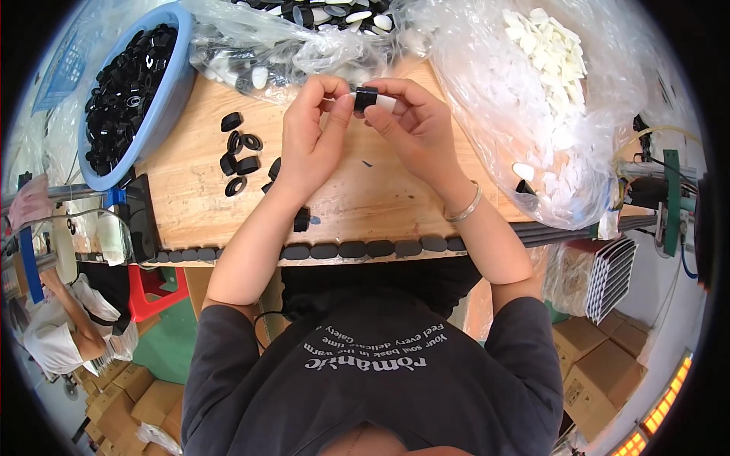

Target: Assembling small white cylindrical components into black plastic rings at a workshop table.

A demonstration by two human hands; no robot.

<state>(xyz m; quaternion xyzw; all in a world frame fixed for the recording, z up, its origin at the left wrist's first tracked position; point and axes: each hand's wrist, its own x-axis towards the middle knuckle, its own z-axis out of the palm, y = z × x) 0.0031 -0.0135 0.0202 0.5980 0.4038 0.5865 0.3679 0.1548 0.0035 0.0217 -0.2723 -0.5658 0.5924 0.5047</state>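
Over the table's far middle, both hands meet at a small black plastic collar [366, 98] with a white piece [385, 103] sticking out on its right side. My right hand [417, 128] pinches them between thumb and fingers. Closed at the collar's left end is my left hand [313, 125], its thumb and forefinger around a bit of white that shows there; the fingertips partly hide it. Left of my left forearm, several loose black rings [248, 165] lie on the wooden table [365, 197], some on edge. One black piece [302, 220] sits beside that forearm.
A blue basin [176, 91] of black rings stands at the left. Clear plastic bags hold white pieces [546, 57] at the right and mixed black and white parts [334, 15] at the back. Dark padding [380, 248] lines the front edge. Another person [68, 327] is at lower left.
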